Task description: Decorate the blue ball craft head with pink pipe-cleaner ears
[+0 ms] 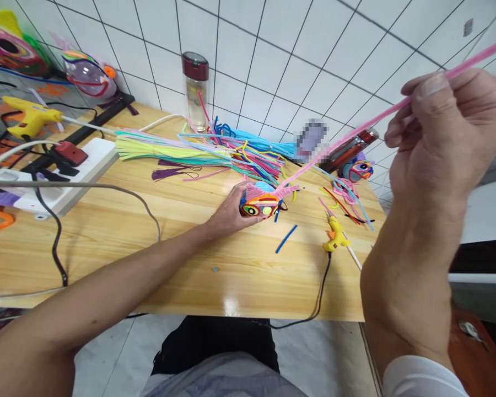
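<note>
My left hand (231, 212) is wrapped around the side of a small colourful fish figure (261, 201), which has pink pipe-cleaner parts on top and a round eye on its front. Raised high at the right, my right hand (442, 113) pinches a long pink pipe cleaner (367, 122) between thumb and fingers. That pipe cleaner slants down to the fish, and its lower end meets the fish's top right; whether it is fixed there I cannot tell. Short dark blue pipe-cleaner pieces (286, 239) lie beside the fish.
A yellow glue gun (336, 236) lies right of the fish, its black cord crossing the front edge. Pipe-cleaner bundles (169, 150) spread along the back, near a lidded bottle (196, 91). A power strip (76, 176) and another glue gun (31, 117) are at left.
</note>
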A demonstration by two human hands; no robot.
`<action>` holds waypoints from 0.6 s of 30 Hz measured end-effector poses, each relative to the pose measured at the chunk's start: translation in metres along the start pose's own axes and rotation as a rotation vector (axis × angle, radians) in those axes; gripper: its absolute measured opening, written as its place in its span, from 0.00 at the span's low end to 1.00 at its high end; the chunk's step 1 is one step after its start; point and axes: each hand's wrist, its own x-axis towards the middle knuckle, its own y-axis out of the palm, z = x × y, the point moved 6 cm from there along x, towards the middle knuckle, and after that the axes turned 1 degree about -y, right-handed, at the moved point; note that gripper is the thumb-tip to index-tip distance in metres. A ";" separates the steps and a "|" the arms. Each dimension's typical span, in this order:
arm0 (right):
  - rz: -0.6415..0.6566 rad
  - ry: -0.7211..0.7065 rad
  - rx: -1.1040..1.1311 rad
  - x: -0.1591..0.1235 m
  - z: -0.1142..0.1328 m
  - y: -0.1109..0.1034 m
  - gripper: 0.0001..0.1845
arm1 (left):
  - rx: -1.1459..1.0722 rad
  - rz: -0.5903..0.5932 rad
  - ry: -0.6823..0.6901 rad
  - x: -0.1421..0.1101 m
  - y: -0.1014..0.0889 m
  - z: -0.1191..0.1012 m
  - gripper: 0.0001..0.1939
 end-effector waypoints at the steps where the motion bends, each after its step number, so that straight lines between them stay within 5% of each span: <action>1: -0.006 -0.001 0.010 0.000 0.000 0.000 0.08 | 0.002 -0.003 0.000 0.000 0.000 0.000 0.48; 18: -0.020 0.008 -0.017 0.007 0.006 -0.006 0.08 | 0.066 -0.022 0.063 0.000 -0.003 -0.005 0.46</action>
